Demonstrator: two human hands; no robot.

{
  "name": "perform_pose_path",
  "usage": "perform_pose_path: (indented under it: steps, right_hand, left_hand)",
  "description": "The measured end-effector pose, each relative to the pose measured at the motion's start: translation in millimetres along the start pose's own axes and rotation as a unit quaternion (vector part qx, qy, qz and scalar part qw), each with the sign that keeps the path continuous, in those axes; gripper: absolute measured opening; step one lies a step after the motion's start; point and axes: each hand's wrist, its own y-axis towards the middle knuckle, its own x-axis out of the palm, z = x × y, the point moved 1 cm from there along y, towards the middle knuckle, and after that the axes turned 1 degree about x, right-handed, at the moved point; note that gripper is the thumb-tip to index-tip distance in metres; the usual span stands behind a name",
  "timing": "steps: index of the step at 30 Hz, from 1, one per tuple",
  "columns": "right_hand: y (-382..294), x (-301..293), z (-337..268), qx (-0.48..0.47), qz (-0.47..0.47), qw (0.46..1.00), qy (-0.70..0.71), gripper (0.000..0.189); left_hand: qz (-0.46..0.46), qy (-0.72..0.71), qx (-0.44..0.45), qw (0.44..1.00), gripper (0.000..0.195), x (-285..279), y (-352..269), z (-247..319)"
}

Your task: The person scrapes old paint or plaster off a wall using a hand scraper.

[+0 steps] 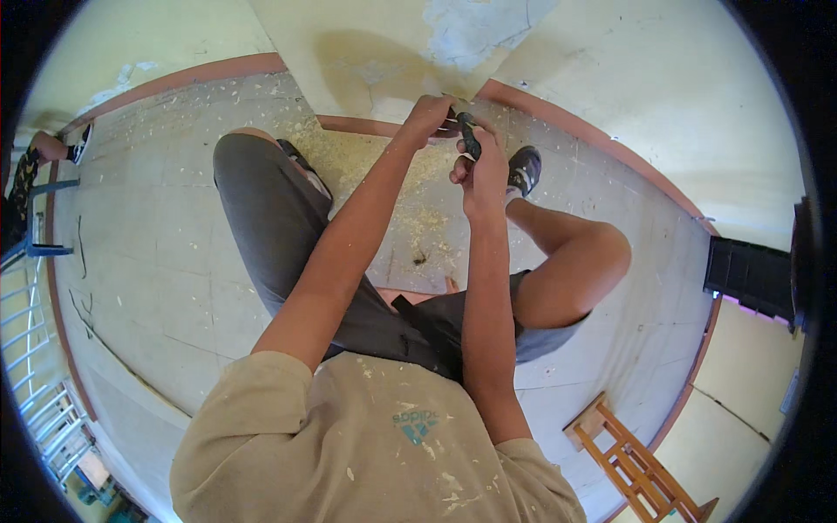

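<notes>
My right hand (487, 153) is wrapped around the dark handle of a hand tool (468, 136). My left hand (430, 119) is curled at the tool's front end, just left of the handle. The tool's tip is hidden by my fingers, so its exact kind cannot be told. Both hands are low in front of a jutting cream-painted wall section (373, 72) with peeled, pale patches. Beneath them, yellowish paint flakes and dust (418, 219) are spread over the grey tiled floor (176, 216).
I sit low, knees apart, on a partly hidden reddish seat (451, 285). A reddish-brown baseboard (556, 121) borders the walls. A wooden stool (637, 461) lies on its side at lower right. At far left are another person's leg (49, 147) and a blue chair (52, 250).
</notes>
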Motion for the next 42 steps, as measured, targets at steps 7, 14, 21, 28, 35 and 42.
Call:
perform_pose_path:
  steps: [7,14,21,28,35,42]
  right_hand:
    - [21,21,14,0.034,0.003,0.995,-0.094,0.024]
    - [39,17,34,0.054,0.027,0.995,-0.084,0.021]
    - [40,11,41,0.047,0.053,0.995,-0.065,0.022]
    - [52,-31,156,0.121,0.028,0.96,-0.252,0.024]
    - [68,-63,204,0.261,-0.075,0.902,-0.335,0.032]
    - [113,-45,197,0.276,-0.098,0.895,-0.337,0.038]
  left_hand:
    - [0.104,-0.026,0.051,0.993,0.03,-27,36,-46]
    - [0.061,-0.023,0.049,0.997,0.031,-27,28,-49]
    - [0.014,0.019,0.081,0.996,0.03,-25,42,-71]
    - [0.17,-0.02,0.013,0.985,0.04,-94,56,-156]
    - [0.019,0.088,0.02,0.996,0.049,-85,47,-135]
    - [0.056,0.108,0.079,0.989,0.052,-88,59,-129]
